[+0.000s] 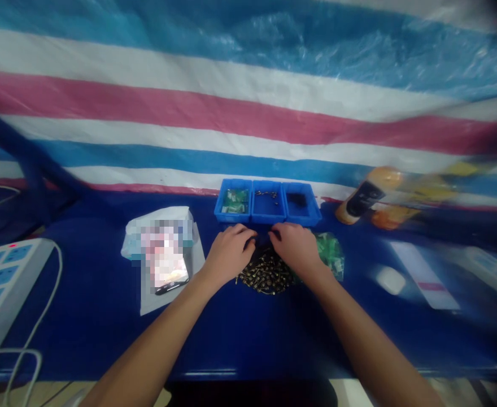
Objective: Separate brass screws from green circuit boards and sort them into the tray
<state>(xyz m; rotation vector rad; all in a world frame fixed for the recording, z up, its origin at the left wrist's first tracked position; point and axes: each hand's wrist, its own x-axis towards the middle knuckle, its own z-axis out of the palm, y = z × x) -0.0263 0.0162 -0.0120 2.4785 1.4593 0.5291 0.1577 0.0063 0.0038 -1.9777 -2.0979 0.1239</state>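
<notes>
Head view showed both bare hands together at the middle of a blue-topped workbench (83, 339). The left hand (229, 252) and the right hand (296, 247) were curved palm-down with their fingers bent, and their fingertips came together over a small dark piece (262, 242) just in front of a blue plastic parts tray (267, 184). Neither hand lay flat open, but the fingers hid most of the dark piece, so I could not tell whether they gripped it or only touched it. Below the hands, a loose heap of small black-and-brass parts (267, 273) lay directly on the bench, and a clear bag of green circuit boards (331, 255) lay just beside it, on the right hand's side. The tray had 3 compartments: the left one held a few green boards (235, 200), the middle one a small scatter of metal parts (267, 196), and the right one a small dark cluster (297, 199). As things lay, the heap far outweighed what sat in the compartments, with most of the small parts out on the bench and only a little in the tray. Farther off were a smartphone (169, 272) with a pixelated screen, a white power strip (7, 277), a blurred orange-and-black bottle (361, 196), a white computer mouse (390, 280) and a striped plastic tarp (248, 96) behind the bench.
</notes>
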